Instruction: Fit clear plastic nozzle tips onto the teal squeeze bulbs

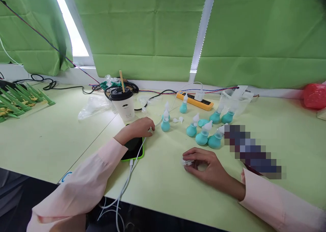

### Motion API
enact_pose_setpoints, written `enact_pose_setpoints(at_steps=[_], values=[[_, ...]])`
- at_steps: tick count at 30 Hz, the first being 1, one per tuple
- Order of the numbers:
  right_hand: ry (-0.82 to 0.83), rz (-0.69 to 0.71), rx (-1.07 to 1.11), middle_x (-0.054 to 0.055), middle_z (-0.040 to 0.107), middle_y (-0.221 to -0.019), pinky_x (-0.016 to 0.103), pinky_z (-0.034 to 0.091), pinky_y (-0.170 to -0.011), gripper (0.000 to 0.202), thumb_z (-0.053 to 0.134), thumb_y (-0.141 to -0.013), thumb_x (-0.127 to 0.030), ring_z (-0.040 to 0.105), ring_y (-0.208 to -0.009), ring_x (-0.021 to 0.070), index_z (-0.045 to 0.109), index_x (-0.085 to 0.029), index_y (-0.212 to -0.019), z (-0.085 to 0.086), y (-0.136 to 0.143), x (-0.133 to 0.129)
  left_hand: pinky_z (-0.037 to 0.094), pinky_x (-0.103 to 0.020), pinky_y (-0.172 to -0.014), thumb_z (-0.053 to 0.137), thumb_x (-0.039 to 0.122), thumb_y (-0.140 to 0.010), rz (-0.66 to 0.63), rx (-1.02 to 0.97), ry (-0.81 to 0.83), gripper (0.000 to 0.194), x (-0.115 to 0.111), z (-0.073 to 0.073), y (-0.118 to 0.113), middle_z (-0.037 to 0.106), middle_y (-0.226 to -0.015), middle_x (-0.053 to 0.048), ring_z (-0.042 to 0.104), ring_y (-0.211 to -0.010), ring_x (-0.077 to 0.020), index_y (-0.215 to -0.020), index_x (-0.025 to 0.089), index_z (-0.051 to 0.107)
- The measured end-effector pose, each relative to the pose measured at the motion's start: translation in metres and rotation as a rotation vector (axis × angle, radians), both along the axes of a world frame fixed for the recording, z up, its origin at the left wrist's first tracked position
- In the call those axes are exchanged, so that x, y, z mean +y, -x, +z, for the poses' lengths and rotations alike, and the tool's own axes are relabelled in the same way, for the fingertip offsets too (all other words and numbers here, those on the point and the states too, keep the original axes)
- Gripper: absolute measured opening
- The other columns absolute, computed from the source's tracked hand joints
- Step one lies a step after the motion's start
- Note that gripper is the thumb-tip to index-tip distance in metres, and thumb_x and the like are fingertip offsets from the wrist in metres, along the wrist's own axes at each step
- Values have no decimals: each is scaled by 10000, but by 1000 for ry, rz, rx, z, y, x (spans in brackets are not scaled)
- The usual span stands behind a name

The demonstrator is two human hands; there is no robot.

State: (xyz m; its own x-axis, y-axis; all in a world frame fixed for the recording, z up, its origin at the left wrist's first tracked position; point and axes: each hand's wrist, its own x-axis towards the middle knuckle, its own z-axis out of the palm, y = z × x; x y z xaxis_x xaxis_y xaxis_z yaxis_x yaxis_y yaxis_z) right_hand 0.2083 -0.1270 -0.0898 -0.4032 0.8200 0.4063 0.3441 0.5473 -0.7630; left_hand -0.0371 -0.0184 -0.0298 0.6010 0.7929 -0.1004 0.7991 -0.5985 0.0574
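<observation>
My left hand (pixel 139 127) is closed with its fingertips pointing down, beside the white charging cable (pixel 139 150) and above a phone (pixel 134 147) with a bright green edge. Something small and whitish shows under its fingertips, too hidden to name. Between the thumb and fingers of my right hand (pixel 207 165) is a small clear plastic piece (pixel 187 162), held low over the table. Several teal squeeze bulbs with whitish nozzles, such as the bulb (pixel 165 124) near my left hand and the bulb (pixel 202 137) beyond my right, stand or lean on the table.
A lidded paper cup (pixel 124 106) with a straw stands behind my left hand. Farther back are a yellow power strip (pixel 195 101), clear plastic bags (pixel 94 106) and black cables. Small white nozzles (pixel 178 120) lie mid-table. A pixelated object (pixel 252 150) lies beside my right forearm.
</observation>
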Motion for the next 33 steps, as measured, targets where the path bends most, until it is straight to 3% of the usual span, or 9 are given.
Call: enact_pose_setpoints(at_steps=[3,6,8,10,12,15,21,25,33], values=[[25,-4,27,72,601,-919,216,498,-468,209,535,-696,-141,560,-560,90,637,-193,-871,-2,0,0,368,-207,-647,461,156,-697,21,27,5,215,3,-8,-2,615,-825,-52,534,-760,-148,-818,181,637],[84,-62,45,76,617,-891,223,508,-478,211,554,-693,-170,571,-599,108,641,-182,-885,-2,0,0,379,-227,-655,442,165,-724,25,13,-41,213,-2,-3,-5,604,-831,-69,530,-782,-162,-818,166,633],[146,-129,67,60,631,-787,232,511,-484,211,599,-671,-218,561,-578,111,649,-173,-871,-1,1,0,391,-242,-685,440,200,-753,3,-106,-111,212,-12,3,-11,593,-877,-75,523,-820,-164,-848,172,628],[223,-167,108,31,615,-656,231,493,-459,215,628,-653,-266,532,-512,100,658,-166,-841,1,2,0,406,-237,-707,466,244,-764,-60,-356,-119,195,-26,7,-22,598,-877,-66,531,-792,-138,-837,174,633],[319,-161,172,8,581,-574,225,459,-421,216,626,-658,-297,491,-446,81,664,-159,-820,2,3,1,432,-211,-674,517,281,-746,-130,-648,32,175,-43,7,-35,619,-801,-44,547,-694,-101,-767,160,642],[441,-119,300,-15,539,-524,221,423,-396,222,625,-659,-302,457,-412,68,663,-159,-824,4,4,2,458,-203,-626,595,259,-684,-163,-889,303,129,-64,-5,-53,634,-744,-36,563,-645,-93,-707,144,648],[585,-82,398,11,586,-639,254,474,-489,248,705,-544,-234,510,-510,88,668,-160,-777,4,1,8,456,-214,-589,661,227,-603,17,-1165,538,118,-73,-29,-65,617,-689,-34,559,-636,-104,-667,129,661],[592,-85,382,22,599,-644,264,474,-506,287,691,-560,-223,514,-537,100,658,-152,-836,4,2,8,425,-209,-549,673,229,-598,86,-1229,607,161,-72,-34,-66,594,-661,-30,525,-600,-95,-725,131,677],[593,-97,373,-10,544,-521,240,434,-429,320,646,-624,-304,480,-437,77,613,-111,-877,10,4,3,334,-193,-510,587,257,-700,63,-1145,568,190,-71,-37,-67,545,-621,-9,454,-580,-76,-825,142,672]])
